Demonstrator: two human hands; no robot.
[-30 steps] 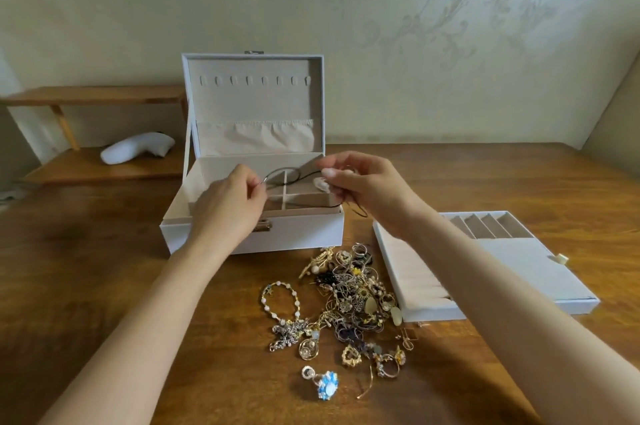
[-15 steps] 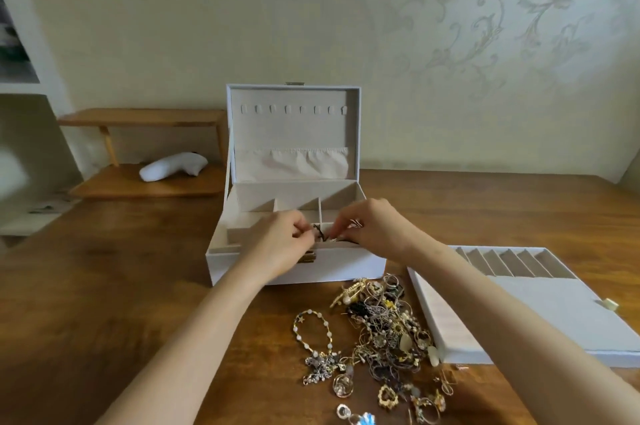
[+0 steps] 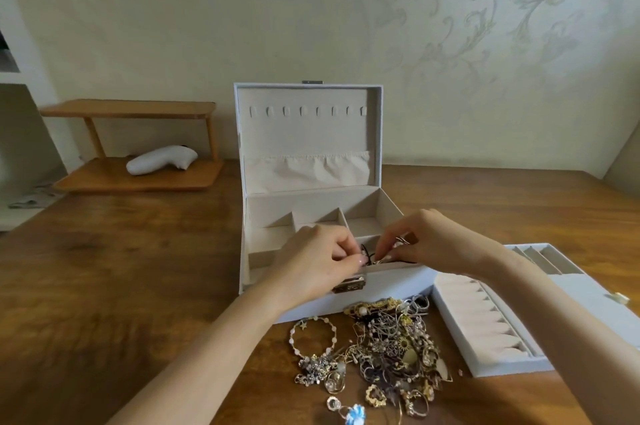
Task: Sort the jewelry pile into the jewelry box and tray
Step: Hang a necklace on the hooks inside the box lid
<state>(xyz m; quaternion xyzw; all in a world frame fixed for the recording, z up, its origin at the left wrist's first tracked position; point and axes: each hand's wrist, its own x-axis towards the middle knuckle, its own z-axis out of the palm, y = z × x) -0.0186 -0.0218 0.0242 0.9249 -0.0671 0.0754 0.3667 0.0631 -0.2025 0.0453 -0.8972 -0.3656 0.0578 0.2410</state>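
Hands meet at the centre of the head view, over the front rim of the open jewelry box (image 3: 381, 289). The left hand (image 3: 311, 265) comes in from the lower left, and its grip is closed: fingertips and thumb pinch a thin dark cord (image 3: 367, 253). The right hand (image 3: 433, 244) reaches in from the lower right. Its grip is pinched on the same cord, and a small silvery bit shows at its fingertips. The cord hangs in a short loop between the two hands, just above a front compartment of the box; whether it touches the lining cannot be told.

The box lid (image 3: 304, 133) stands upright behind, with a row of small hooks near its top and a gathered fabric pocket below. A metal clasp (image 3: 348, 284) sits on the front wall, partly hidden by the left wrist.

Below the box, in the lower centre of the frame, the jewelry pile (image 3: 391, 345) lies on the wooden surface (image 3: 121, 268), a tangle of gold and silver chains and rings. A beaded bracelet (image 3: 311, 338) lies at its left edge and a blue ring (image 3: 356, 414) near the bottom of the frame. The tray (image 3: 519, 365) rests at the right, just beside the pile, partly crossed by the right forearm.

At the upper left, a wooden shelf (image 3: 138, 178) carries a white object (image 3: 161, 159).
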